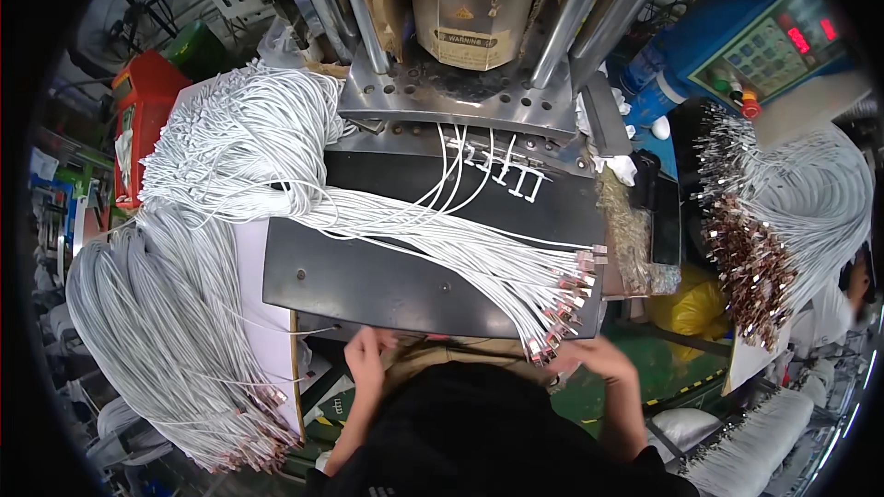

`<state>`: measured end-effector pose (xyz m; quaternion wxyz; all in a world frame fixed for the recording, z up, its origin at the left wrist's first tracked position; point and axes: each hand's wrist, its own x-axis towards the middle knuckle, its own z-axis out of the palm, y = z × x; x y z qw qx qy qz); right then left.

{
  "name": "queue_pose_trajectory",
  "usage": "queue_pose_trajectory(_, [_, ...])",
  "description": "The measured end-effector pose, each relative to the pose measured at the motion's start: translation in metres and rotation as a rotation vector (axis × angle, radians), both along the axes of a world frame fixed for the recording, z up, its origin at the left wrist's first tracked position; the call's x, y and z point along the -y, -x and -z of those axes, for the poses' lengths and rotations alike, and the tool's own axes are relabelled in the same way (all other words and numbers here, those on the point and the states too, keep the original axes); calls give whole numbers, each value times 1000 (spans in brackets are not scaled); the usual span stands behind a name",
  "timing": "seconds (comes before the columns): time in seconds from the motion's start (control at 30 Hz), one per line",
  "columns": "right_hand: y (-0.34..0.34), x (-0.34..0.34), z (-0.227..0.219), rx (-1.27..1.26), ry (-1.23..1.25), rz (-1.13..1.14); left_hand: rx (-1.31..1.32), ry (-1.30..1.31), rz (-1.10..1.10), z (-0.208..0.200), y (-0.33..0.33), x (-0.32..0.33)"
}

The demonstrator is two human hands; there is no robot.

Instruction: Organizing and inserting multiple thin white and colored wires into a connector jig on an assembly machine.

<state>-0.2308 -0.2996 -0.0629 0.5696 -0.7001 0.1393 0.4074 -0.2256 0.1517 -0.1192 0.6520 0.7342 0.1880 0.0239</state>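
A bundle of white cables (433,225) lies across a dark metal worktable (368,290). Its pinkish metal-tipped connectors (566,299) fan out at the table's right front corner. My left hand (366,356) is at the front edge, its fingertips blurred and partly hidden. Just below the connectors is my right hand (594,356), smeared by motion; whether it touches them cannot be made out. Several cables run from the bundle up under the press (460,97), beside a row of white moulded pieces (511,170).
Left of the table, a big coil of white cables (239,143) sits above greyer hanks (166,313) on a side board. A blue control box (773,46) with a red button stands at right, near another cable coil (801,193). A yellow bag (686,304) lies below.
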Motion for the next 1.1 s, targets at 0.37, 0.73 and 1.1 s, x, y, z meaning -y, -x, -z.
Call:
queue_pose_trajectory(0.37, [-173, -101, -118, 1344, 552, -247, 823, -981, 971, -136, -129, 138])
queue_pose_trajectory(0.73, [-49, -2, -75, 1038, 82, 577, 601, -1112, 931, -158, -194, 39])
queue_pose_trajectory(1.1, [56, 26, 82, 829, 671, 936, 147, -555, 720, -193, -241, 18])
